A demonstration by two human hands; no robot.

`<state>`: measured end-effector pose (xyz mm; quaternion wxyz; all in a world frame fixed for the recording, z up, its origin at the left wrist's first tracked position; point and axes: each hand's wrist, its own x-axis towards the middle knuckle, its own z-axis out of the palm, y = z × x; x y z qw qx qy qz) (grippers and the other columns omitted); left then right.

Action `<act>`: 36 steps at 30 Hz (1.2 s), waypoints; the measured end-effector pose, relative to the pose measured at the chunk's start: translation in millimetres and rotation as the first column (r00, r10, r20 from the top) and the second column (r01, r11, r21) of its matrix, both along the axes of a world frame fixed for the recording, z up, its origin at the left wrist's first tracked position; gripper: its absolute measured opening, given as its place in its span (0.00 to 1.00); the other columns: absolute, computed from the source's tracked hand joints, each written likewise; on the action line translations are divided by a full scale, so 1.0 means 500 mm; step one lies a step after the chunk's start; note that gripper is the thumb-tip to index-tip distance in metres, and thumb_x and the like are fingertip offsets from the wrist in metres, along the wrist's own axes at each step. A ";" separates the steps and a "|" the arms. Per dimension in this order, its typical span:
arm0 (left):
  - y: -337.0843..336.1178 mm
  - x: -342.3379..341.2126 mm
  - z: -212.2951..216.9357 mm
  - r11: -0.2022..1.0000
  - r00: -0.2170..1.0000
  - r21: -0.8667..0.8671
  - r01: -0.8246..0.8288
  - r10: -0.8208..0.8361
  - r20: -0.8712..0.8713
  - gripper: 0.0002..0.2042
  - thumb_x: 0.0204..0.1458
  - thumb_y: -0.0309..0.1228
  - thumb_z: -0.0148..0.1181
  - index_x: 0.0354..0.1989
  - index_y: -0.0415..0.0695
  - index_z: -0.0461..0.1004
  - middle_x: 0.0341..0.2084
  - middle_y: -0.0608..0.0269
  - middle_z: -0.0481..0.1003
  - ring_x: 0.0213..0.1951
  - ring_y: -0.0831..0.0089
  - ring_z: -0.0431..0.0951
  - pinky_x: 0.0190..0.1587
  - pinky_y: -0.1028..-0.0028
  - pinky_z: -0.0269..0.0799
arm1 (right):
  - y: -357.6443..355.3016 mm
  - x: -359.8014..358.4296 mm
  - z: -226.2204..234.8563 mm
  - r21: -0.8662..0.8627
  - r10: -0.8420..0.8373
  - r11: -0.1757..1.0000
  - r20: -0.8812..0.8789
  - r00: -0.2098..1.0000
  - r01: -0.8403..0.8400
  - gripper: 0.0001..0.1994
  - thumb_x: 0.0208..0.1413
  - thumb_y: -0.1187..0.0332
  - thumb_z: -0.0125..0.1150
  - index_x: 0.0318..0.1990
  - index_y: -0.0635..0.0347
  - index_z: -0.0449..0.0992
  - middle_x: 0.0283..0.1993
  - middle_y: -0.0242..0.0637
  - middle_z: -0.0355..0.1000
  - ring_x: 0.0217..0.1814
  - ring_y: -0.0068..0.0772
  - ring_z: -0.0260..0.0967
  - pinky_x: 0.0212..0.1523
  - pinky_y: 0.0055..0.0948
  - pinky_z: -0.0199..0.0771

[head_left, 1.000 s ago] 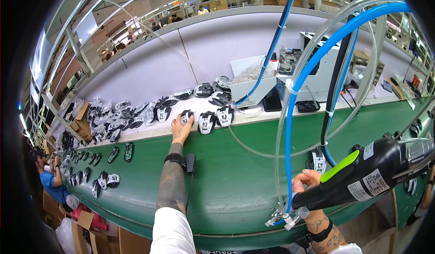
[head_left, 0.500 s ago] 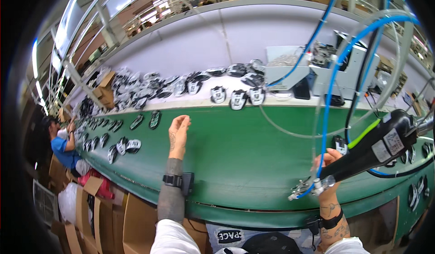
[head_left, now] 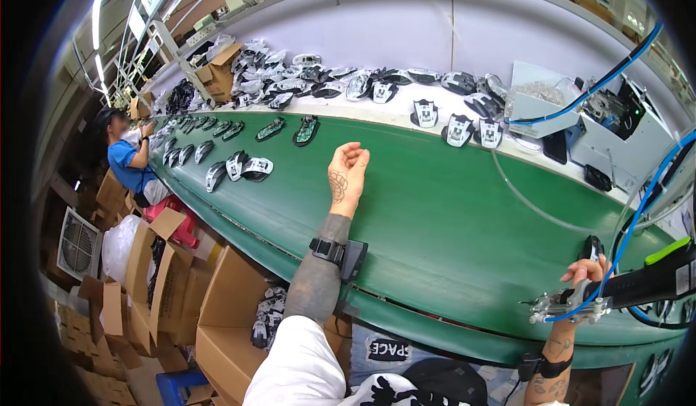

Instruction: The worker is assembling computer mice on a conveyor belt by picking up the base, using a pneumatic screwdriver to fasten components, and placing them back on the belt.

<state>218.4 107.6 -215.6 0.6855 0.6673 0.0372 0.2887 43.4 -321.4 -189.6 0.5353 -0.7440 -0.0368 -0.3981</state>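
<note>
My left hand hovers over the green conveyor belt, its fingers loosely bent, thumb apart and nothing visible between them. Far to the right, my right hand has its fingers closed at the near edge of a black computer mouse shell. A black powered tool with a silver metal end and blue hose crosses in front of that hand and hides part of it. Several half-built mice rest left of my left hand, among them one with a green circuit board.
Beyond the belt, a white ledge carries many mouse shells and a bin of small clear parts. A clear hose lies on the belt. A co-worker in blue works at the far left; cardboard boxes stand below.
The view has swung left and downward. My right hand now overlaps the mouse shell it was beside. My left hand remains raised over the belt.
</note>
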 end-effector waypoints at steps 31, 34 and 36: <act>-0.034 -0.035 -0.019 0.423 0.976 0.882 0.210 -0.042 -0.212 0.17 0.45 0.40 0.60 0.41 0.44 0.73 0.44 0.58 0.66 0.48 0.58 0.67 0.52 0.61 0.64 | 0.005 0.011 0.011 0.012 0.071 0.997 0.115 0.991 -0.073 0.21 0.56 0.80 0.45 0.57 0.65 0.55 0.27 0.39 0.67 0.17 0.23 0.61 0.21 0.21 0.67; -0.041 -0.042 -0.011 0.378 0.964 0.890 0.255 -0.026 -0.265 0.17 0.46 0.41 0.60 0.43 0.45 0.73 0.46 0.57 0.65 0.49 0.57 0.66 0.54 0.63 0.64 | 0.010 0.007 0.007 0.061 0.046 0.997 0.103 0.994 -0.053 0.21 0.56 0.80 0.46 0.58 0.65 0.55 0.27 0.39 0.67 0.18 0.23 0.61 0.21 0.20 0.66; -0.045 -0.041 -0.008 0.373 0.965 0.894 0.250 -0.021 -0.261 0.17 0.47 0.41 0.60 0.43 0.45 0.73 0.46 0.57 0.65 0.49 0.57 0.66 0.53 0.62 0.64 | 0.012 0.008 0.009 0.042 0.059 0.997 0.117 0.991 -0.065 0.20 0.57 0.79 0.45 0.58 0.65 0.55 0.28 0.39 0.67 0.19 0.23 0.61 0.22 0.20 0.66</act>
